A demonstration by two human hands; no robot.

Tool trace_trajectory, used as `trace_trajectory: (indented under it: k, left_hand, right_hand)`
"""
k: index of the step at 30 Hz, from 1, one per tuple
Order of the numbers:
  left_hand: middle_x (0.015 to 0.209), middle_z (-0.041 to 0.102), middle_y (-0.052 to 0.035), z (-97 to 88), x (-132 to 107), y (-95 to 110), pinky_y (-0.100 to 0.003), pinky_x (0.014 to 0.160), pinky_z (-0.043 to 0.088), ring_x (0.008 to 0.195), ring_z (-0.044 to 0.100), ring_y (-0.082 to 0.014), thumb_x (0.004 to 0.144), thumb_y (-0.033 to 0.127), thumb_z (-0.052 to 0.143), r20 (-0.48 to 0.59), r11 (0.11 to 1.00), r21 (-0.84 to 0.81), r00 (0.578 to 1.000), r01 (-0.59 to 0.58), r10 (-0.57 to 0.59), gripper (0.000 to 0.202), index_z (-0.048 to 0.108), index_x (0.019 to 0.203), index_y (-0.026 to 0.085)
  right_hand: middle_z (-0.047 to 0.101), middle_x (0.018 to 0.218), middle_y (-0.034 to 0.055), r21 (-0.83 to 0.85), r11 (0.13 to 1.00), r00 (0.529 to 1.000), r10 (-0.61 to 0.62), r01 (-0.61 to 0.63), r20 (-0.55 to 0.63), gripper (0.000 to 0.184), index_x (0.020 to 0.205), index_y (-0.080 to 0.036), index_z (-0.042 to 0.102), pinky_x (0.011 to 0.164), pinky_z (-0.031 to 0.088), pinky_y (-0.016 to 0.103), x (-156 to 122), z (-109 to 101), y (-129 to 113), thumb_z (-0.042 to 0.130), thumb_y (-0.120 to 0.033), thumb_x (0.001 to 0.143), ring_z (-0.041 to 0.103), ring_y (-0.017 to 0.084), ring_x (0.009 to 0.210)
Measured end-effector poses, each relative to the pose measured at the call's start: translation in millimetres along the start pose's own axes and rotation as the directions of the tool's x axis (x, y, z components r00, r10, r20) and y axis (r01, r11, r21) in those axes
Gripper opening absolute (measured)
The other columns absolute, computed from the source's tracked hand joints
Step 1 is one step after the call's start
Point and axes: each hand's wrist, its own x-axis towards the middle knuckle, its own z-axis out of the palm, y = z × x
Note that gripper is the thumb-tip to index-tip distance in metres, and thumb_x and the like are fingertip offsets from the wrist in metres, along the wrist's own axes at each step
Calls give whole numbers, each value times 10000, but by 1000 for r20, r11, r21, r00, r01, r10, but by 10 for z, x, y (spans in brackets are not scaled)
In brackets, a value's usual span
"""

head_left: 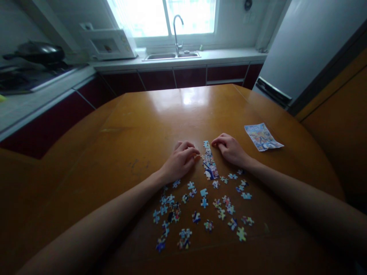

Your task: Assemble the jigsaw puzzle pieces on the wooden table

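Assembling seems under way: left hand (181, 160) beside the joined puzzle strip (209, 160), loose pieces (204, 202) nearer on the bench (137, 130), then right hand (231, 149) — both sets of fingers bent narrow, any grip unclear — extending it calls for a matching piece

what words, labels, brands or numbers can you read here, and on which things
None can be read with certainty.
Printed sheet: title-like marks along its far edge, too blurred to read.
Joined puzzle strip and loose pieces: print too small to read.
Microwave: no legible marking.
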Motion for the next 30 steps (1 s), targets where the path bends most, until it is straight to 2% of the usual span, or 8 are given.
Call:
trace_trajectory:
  k: [13, 22, 26, 30]
  left_hand:
    - [1071, 596, -63, -6, 5, 4, -440, 974, 452, 1046, 482, -233, 970, 225, 566, 1, 1000, -9, 1000, 1, -1, 133, 682, 1035, 222]
    - [1071, 598, -68, -16, 6, 3, -449, 979, 453, 1057, 484, -238, 965, 219, 555, 1, 1000, -16, 1000, 3, -3, 143, 681, 1034, 219]
    - [1064, 602, -72, -21, 10, 15, -457, 965, 461, 1042, 487, -241, 963, 231, 558, 2, 1000, -22, 1000, 11, -10, 141, 683, 1027, 223]
    - [1064, 602, -74, -21, 9, 20, -450, 968, 460, 1058, 486, -242, 968, 245, 555, 1, 999, -34, 1000, 4, -4, 148, 687, 1030, 217]
  right_hand:
    - [682, 906, 73, 67, 996, 998, 54, -57, 39, 275, 841, -192, 768, 845, 508, 356, 13, -44, -15, 515, -84, 848, 646, 194, 859]
    - [688, 906, 78, 62, 997, 998, 44, -47, 48, 263, 855, -184, 767, 848, 509, 367, 24, -71, -23, 519, -99, 834, 650, 200, 871]
    - [718, 907, 70, 63, 997, 995, 47, -52, 83, 256, 884, -191, 755, 787, 509, 344, 13, -208, -75, 524, -97, 823, 653, 191, 846]
    - [727, 887, 52, 25, 999, 972, 13, -20, 236, 246, 843, -198, 747, 728, 491, 313, -100, -474, -210, 518, -109, 833, 648, 179, 814]
